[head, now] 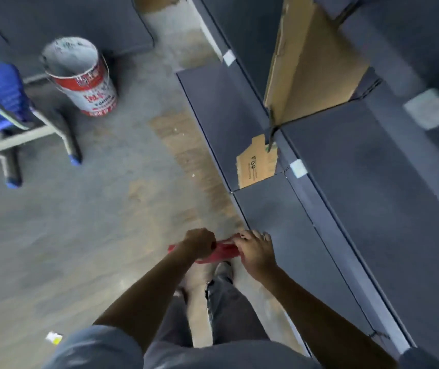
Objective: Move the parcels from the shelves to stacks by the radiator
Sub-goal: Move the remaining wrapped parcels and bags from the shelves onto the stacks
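Observation:
A small flat red parcel (222,253) hangs above the floor in front of my legs, held at both ends. My left hand (199,242) is clenched around its left end. My right hand (255,250) grips its right end with fingers curled over the top. Most of the parcel is hidden behind the two hands. Dark grey shelves (346,182) run along my right side. The lowest shelf (213,107) is bare except for a cardboard scrap (257,166).
A large cardboard sheet (309,65) leans in an upper shelf bay. A red and white paint bucket (80,75) stands on the concrete floor at upper left. A blue chair (2,102) with metal legs stands at far left. A small yellow-white scrap (53,338) lies on the floor.

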A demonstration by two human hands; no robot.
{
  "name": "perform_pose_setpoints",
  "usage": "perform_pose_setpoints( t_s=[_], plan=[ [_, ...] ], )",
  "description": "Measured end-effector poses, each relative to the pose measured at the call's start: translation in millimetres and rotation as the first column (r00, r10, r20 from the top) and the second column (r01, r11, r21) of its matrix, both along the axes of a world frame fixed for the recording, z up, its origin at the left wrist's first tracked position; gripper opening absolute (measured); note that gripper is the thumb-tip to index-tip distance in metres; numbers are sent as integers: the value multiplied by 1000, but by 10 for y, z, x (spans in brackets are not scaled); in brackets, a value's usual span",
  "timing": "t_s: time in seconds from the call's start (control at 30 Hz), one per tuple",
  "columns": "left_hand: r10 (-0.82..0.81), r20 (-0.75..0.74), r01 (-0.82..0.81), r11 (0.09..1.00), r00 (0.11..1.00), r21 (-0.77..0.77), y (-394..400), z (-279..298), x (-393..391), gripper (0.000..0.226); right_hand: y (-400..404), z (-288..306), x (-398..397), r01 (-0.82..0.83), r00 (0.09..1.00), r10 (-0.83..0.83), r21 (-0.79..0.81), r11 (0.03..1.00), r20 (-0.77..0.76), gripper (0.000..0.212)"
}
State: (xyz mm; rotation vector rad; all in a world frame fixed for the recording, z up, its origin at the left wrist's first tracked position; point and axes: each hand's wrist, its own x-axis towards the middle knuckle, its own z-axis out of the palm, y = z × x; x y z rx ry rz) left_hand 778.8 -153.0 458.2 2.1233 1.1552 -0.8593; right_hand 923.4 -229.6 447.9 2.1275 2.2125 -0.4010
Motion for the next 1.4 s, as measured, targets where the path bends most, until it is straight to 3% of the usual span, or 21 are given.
perform_pose_setpoints(
  t_s=[0.07,0.13,0.17,0.23,0.3,0.33,0.4,0.47,0.53,0.6,0.7,0.77,0.83,0.9,1.0,1.13,1.23,1.4],
  plan=[
    [-35,50,31,997,998,75,-86,267,66,34,-281,248,95,240,966,-225,121,963,-128,20],
    [-86,144,65,987,986,148,-225,482,163,40,-547,450,166,548,805,-519,22,836,-289,36],
    [-128,210,89,979,969,185,-331,573,221,42,-687,548,195,681,650,-655,-86,727,-385,49],
    [-276,304,193,942,912,275,-644,709,347,36,-950,807,208,821,193,-830,-377,428,-524,83],
    [-361,374,232,908,854,348,-1102,815,429,35,-1313,1070,128,803,-230,-812,-576,153,-536,111],
    [-367,417,219,907,832,360,-1349,866,440,34,-1520,1169,61,772,-376,-758,-633,63,-534,117],
    [-390,465,228,902,795,366,-1868,1004,401,30,-1954,1313,-119,687,-557,-606,-725,47,-567,104],
    [-486,465,319,862,740,394,-2398,1112,294,31,-2399,1415,-318,599,-654,-468,-785,160,-595,69],
    [-612,458,465,790,645,401,-2889,1176,161,35,-2903,1469,-463,645,-628,-444,-747,161,-639,33],
    [-669,493,644,722,557,253,-3336,1225,56,50,-3457,1499,-567,706,-624,-404,-704,75,-669,13],
    [-648,482,786,599,589,-154,-4053,1308,54,68,-4432,1563,-684,715,-697,-286,-670,-201,-658,17],
    [-528,517,732,572,674,-370,-4539,1362,118,60,-5102,1644,-734,696,-717,-215,-672,-252,-663,14],
    [-491,552,723,589,674,-361,-5010,1329,226,42,-5828,1714,-772,734,-676,-207,-623,-270,-707,13],
    [-587,524,773,577,617,-263,-5484,1230,360,34,-6589,1783,-849,763,-630,-155,-568,-309,-761,16],
    [-797,426,901,411,428,-136,-6392,1167,607,34,-7839,1842,-1064,777,-550,-61,-484,-402,-833,28],
    [-869,421,965,245,260,-91,-8115,1267,759,41,-9550,2033,-1648,762,-436,-81,-319,-563,-896,33],
    [-873,421,961,165,247,-222,-9357,1439,617,40,-10682,2280,-2140,652,-402,-80,-223,-725,-912,27],
    [-861,449,924,60,240,-378,-10723,1621,387,41,-11967,2674,-2562,490,-328,3,-173,-854,-945,27]
  ],
)
